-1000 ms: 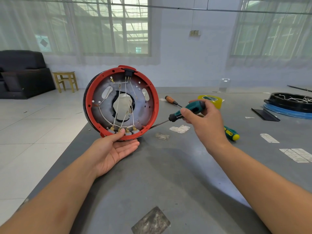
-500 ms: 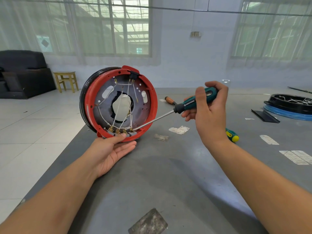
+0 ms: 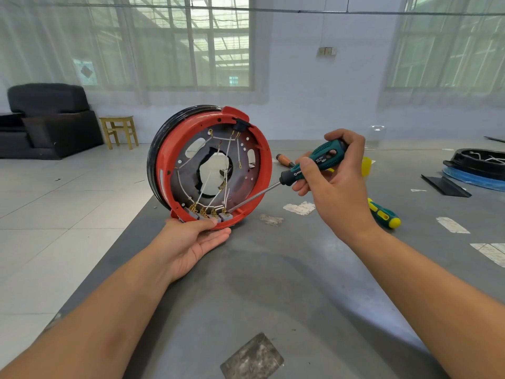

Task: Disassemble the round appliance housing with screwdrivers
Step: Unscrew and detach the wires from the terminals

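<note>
Over a grey table [image 3: 273,283], the left hand [image 3: 191,242] is cupping the upright red housing [image 3: 262,170] from below, fingers relaxed; the right hand [image 3: 336,181] is gripping a teal screwdriver [image 3: 314,162], its tip touching the housing's lower terminals [image 3: 210,213].

Glossy red plastic housing [image 3: 262,170]; bare metal screwdriver shaft [image 3: 254,196]; matt grey table [image 3: 273,283], probably scuffed.
</note>
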